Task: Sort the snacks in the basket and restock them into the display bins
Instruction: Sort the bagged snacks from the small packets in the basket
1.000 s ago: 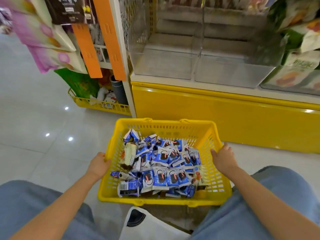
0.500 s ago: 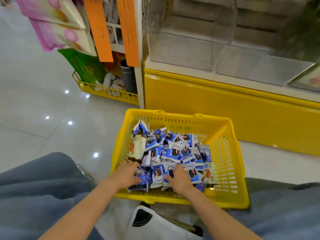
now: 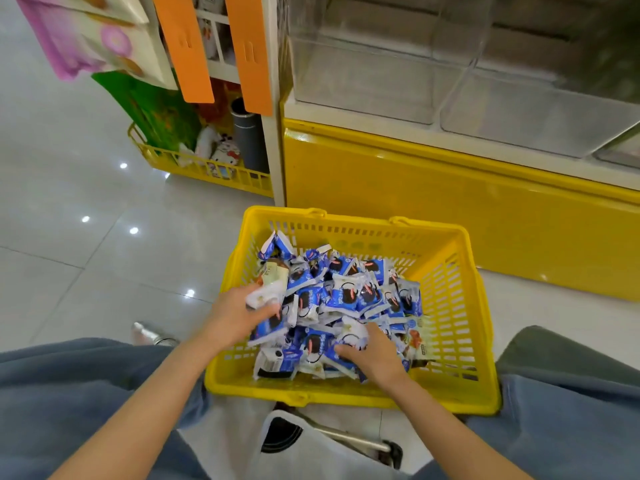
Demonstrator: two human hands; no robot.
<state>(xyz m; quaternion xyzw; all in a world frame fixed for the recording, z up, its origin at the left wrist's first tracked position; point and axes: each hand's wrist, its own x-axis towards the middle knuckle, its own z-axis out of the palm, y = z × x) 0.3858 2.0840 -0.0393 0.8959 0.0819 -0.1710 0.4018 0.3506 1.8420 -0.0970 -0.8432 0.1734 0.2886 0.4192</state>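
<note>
On the tiled floor [image 3: 69,237], just in front of the yellow cabinet base [image 3: 415,188]: yellow plastic basket [image 3: 450,306]. Blue-and-white snack packets [image 3: 346,292] are piled loose inside it, heaped toward the left and middle.

Left hand [image 3: 232,317] reaches in over the basket's left wall, fingers curled round a cream-white packet [image 3: 263,294] at the pile's left edge.

Right hand [image 3: 375,355] is palm down on the near end of the pile, fingers bent onto the blue packets. Can't tell if it actually grips one.

Clear display bins [image 3: 363,74] sit on the shelf above the cabinet base, up and behind the basket, well apart from both hands.

Left of the cabinet: two orange strips [image 3: 188,46], a grey tube [image 3: 247,136] standing upright, and a low yellow wire tray [image 3: 207,171] with plush toys [image 3: 225,155] in it.
</note>
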